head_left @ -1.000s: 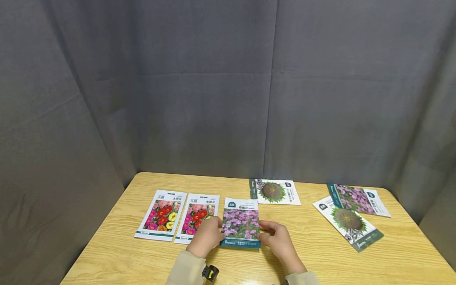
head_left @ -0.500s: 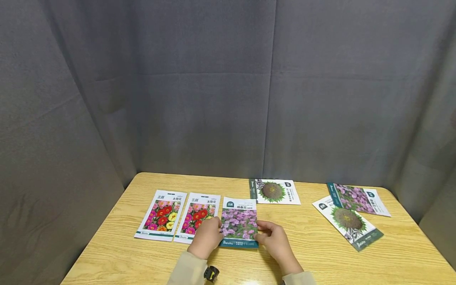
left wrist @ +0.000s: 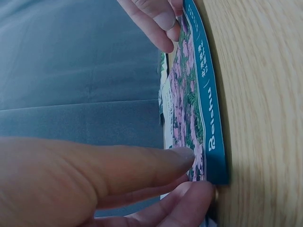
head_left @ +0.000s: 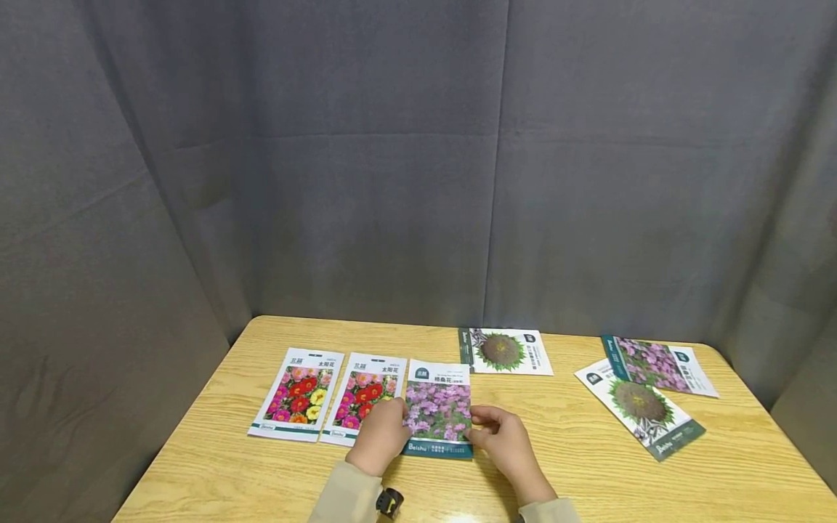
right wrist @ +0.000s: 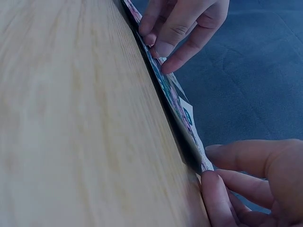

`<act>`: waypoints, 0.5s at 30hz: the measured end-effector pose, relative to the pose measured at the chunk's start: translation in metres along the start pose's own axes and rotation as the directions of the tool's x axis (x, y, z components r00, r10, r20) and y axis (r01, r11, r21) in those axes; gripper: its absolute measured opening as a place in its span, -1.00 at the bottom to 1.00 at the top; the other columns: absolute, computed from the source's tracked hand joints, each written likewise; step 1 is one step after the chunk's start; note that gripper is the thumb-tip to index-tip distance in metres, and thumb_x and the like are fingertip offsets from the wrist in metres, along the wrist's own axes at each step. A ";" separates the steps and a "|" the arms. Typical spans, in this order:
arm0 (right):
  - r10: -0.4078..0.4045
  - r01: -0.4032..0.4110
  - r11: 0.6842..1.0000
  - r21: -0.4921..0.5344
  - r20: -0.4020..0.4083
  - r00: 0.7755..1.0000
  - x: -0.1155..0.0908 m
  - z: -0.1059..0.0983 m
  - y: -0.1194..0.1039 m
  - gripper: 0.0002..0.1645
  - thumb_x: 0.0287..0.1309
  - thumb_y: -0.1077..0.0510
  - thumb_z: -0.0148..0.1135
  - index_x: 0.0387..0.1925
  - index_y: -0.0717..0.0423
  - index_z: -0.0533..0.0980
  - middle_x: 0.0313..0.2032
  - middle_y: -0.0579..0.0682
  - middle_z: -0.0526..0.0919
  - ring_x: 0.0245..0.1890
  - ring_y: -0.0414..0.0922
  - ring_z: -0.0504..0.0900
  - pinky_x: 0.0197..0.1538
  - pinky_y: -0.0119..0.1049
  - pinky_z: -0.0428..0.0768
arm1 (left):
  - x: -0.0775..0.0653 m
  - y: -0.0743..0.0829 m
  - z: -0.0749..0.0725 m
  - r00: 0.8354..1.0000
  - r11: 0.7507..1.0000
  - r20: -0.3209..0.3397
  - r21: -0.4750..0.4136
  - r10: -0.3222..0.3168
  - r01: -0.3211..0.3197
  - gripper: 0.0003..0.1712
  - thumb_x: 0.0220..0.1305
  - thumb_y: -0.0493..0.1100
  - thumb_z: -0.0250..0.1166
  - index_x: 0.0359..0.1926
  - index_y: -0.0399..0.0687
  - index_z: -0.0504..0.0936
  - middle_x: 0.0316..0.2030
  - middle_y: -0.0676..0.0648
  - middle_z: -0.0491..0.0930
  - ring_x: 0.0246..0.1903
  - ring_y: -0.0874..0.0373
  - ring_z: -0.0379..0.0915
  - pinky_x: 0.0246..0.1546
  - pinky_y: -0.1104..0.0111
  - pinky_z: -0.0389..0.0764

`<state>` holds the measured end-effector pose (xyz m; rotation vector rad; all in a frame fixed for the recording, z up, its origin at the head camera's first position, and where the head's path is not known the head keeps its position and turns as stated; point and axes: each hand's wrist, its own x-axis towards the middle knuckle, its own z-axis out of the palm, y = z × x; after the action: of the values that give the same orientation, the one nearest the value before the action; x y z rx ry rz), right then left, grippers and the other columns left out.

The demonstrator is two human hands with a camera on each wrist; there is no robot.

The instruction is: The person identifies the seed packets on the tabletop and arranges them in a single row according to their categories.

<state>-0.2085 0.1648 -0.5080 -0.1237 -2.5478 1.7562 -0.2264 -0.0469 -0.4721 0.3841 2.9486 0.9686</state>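
Grey curtain (head_left: pixel 373 232) hangs behind wooden tabletop (head_left: pixel 588 472) | left hand (head_left: pixel 380 436) and right hand (head_left: pixel 508 442) pinch opposite sides of pink packet (head_left: pixel 438 410) | it sits just right of two mixed-flower packets (head_left: pixel 297 396); whether fully flat is hard to tell

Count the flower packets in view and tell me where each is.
6: the leftmost packet; the red-flowered packet beside it; the pink packet between left hand and right hand; the rear sunflower packet; the right sunflower packet and far-right packet, overlapping. More could be hidden underneath.
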 end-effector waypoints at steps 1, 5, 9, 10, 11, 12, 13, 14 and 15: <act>-0.001 0.001 1.000 -0.001 -0.002 1.000 0.000 0.000 0.000 -0.55 0.03 0.41 0.44 0.02 0.42 0.62 -0.19 0.11 0.69 -0.33 -0.11 0.58 -0.34 -0.37 0.58 | 0.000 0.000 0.000 1.000 1.000 0.000 0.000 0.003 -0.003 -0.79 0.14 -0.43 0.41 -0.19 -0.42 0.63 -0.34 -0.25 0.65 -0.34 -0.15 0.62 -0.32 0.08 0.67; -0.006 0.006 1.000 -0.002 -0.008 1.000 0.001 0.000 0.001 -0.56 0.02 0.42 0.44 0.01 0.42 0.62 -0.21 0.10 0.69 -0.34 -0.12 0.57 -0.35 -0.38 0.57 | -0.001 0.002 -0.001 1.000 1.000 -0.002 0.006 0.006 -0.006 -0.79 0.15 -0.42 0.41 -0.18 -0.42 0.63 -0.33 -0.26 0.64 -0.32 -0.16 0.63 -0.31 0.08 0.67; -0.008 0.008 1.000 -0.001 -0.011 1.000 0.001 0.001 0.002 -0.56 0.02 0.43 0.44 0.00 0.41 0.63 -0.22 0.10 0.69 -0.35 -0.12 0.56 -0.36 -0.38 0.56 | -0.001 0.002 -0.001 1.000 1.000 -0.007 0.005 0.003 -0.003 -0.78 0.16 -0.42 0.41 -0.17 -0.43 0.63 -0.32 -0.27 0.65 -0.32 -0.16 0.63 -0.31 0.08 0.67; -0.007 0.007 1.000 0.000 -0.010 1.000 0.001 0.001 0.002 -0.56 0.02 0.43 0.44 0.00 0.41 0.63 -0.23 0.09 0.69 -0.36 -0.12 0.56 -0.37 -0.38 0.55 | -0.001 0.002 -0.001 1.000 1.000 -0.007 0.001 0.003 -0.003 -0.79 0.17 -0.42 0.41 -0.17 -0.43 0.63 -0.32 -0.27 0.64 -0.33 -0.16 0.63 -0.32 0.09 0.67; -0.005 0.005 1.000 0.000 -0.010 1.000 0.001 0.001 0.002 -0.56 0.02 0.42 0.44 0.00 0.41 0.63 -0.23 0.09 0.69 -0.36 -0.12 0.55 -0.37 -0.39 0.55 | -0.001 0.002 0.000 1.000 1.000 -0.008 -0.001 0.003 -0.003 -0.79 0.17 -0.42 0.41 -0.17 -0.43 0.63 -0.32 -0.27 0.65 -0.33 -0.16 0.63 -0.33 0.09 0.67; -0.004 0.004 1.000 0.000 -0.009 1.000 0.001 0.001 0.002 -0.57 0.03 0.42 0.44 0.00 0.41 0.62 -0.22 0.09 0.68 -0.36 -0.12 0.55 -0.37 -0.38 0.55 | -0.002 0.002 0.000 1.000 1.000 -0.009 -0.003 0.004 -0.004 -0.79 0.17 -0.42 0.41 -0.17 -0.43 0.63 -0.32 -0.28 0.65 -0.33 -0.16 0.63 -0.33 0.09 0.67; -0.003 0.003 1.000 0.000 -0.008 1.000 0.001 0.001 0.002 -0.57 0.03 0.42 0.44 0.00 0.41 0.62 -0.22 0.09 0.68 -0.36 -0.12 0.55 -0.37 -0.38 0.55 | -0.002 0.002 0.000 1.000 1.000 -0.012 -0.003 0.006 -0.006 -0.79 0.18 -0.42 0.41 -0.17 -0.43 0.63 -0.32 -0.28 0.65 -0.34 -0.16 0.63 -0.34 0.09 0.67; -0.003 0.003 1.000 0.000 -0.008 1.000 0.001 0.001 0.002 -0.57 0.03 0.42 0.44 0.00 0.41 0.63 -0.22 0.09 0.68 -0.36 -0.12 0.55 -0.37 -0.38 0.55 | -0.002 0.001 0.000 1.000 1.000 -0.014 -0.004 0.006 -0.006 -0.79 0.18 -0.42 0.40 -0.17 -0.43 0.63 -0.32 -0.28 0.65 -0.34 -0.16 0.63 -0.34 0.09 0.67; -0.004 0.004 1.000 0.000 -0.008 1.000 0.000 0.001 0.002 -0.57 0.03 0.42 0.44 0.00 0.41 0.63 -0.22 0.09 0.69 -0.36 -0.12 0.55 -0.37 -0.38 0.55 | -0.002 0.001 0.000 1.000 1.000 -0.016 -0.002 0.007 -0.007 -0.80 0.18 -0.42 0.40 -0.17 -0.43 0.63 -0.33 -0.28 0.65 -0.34 -0.15 0.63 -0.35 0.10 0.67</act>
<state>-0.2090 0.1650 -0.5098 -0.1257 -2.5404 1.7506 -0.2245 -0.0460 -0.4717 0.3887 2.9628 0.9796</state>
